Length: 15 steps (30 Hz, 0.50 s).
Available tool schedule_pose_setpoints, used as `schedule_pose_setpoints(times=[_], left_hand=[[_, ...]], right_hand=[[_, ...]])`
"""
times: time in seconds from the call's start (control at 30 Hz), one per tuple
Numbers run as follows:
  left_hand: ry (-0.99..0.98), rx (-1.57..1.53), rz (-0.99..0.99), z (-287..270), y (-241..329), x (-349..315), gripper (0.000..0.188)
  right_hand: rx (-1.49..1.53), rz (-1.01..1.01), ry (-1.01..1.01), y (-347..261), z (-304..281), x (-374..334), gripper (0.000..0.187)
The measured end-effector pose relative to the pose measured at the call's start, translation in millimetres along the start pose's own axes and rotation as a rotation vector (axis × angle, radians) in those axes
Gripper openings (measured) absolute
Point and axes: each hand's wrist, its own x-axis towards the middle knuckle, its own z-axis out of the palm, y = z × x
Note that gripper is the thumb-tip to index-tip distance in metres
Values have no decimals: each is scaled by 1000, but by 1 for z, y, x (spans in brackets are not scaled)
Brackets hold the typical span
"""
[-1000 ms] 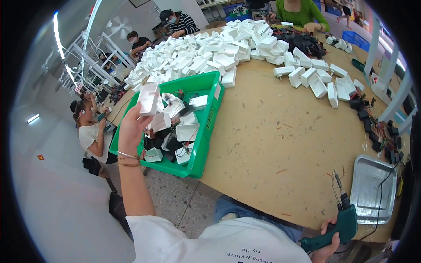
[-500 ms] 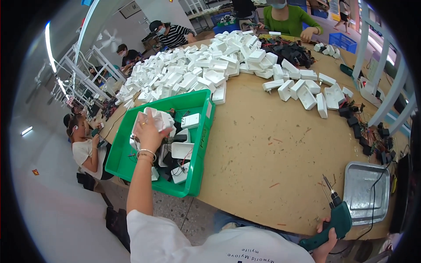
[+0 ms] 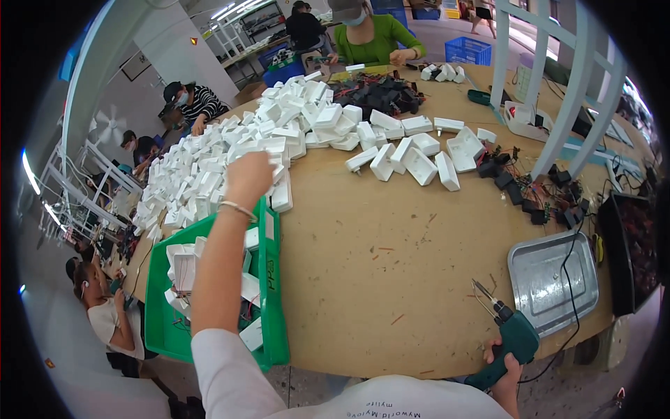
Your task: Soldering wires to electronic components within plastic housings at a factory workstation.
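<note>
My left hand [image 3: 249,180] reaches past the green bin [image 3: 276,293] to the near edge of a heap of white plastic cases [image 3: 209,157]. Its fingers are turned away from view, so whether they grip a case is hidden. Under my left forearm, the bin holds several white cases [image 3: 185,271] along with black parts and thin wires. At the table's front right, my right hand [image 3: 504,370] is wrapped round the handle of a green soldering gun [image 3: 518,342]. Its metal tip points up and to the left, over the brown tabletop [image 3: 391,279].
A metal tray [image 3: 551,276] lies right of the soldering gun, its black cord crossing it. Black wired parts [image 3: 516,188] lie behind, near a white frame [image 3: 565,105]. Black parts [image 3: 384,91] are piled before a person in green [image 3: 380,42]. Other people sit left.
My left hand has left the white cases in the green bin and moved forward to the heap. The view has turned to the right. My right hand still holds the soldering gun.
</note>
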Motion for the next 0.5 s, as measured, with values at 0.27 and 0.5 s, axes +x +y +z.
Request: schedule_pose_setpoints(times=[0.27, 0.5], left_hand=[[-71, -261, -262, 124, -18, 116, 73], [-98, -518, -659, 211, -161, 156, 113]], right_hand=[[65, 83, 43, 0, -3, 4, 50], [583, 395, -615, 96, -127, 77, 61]])
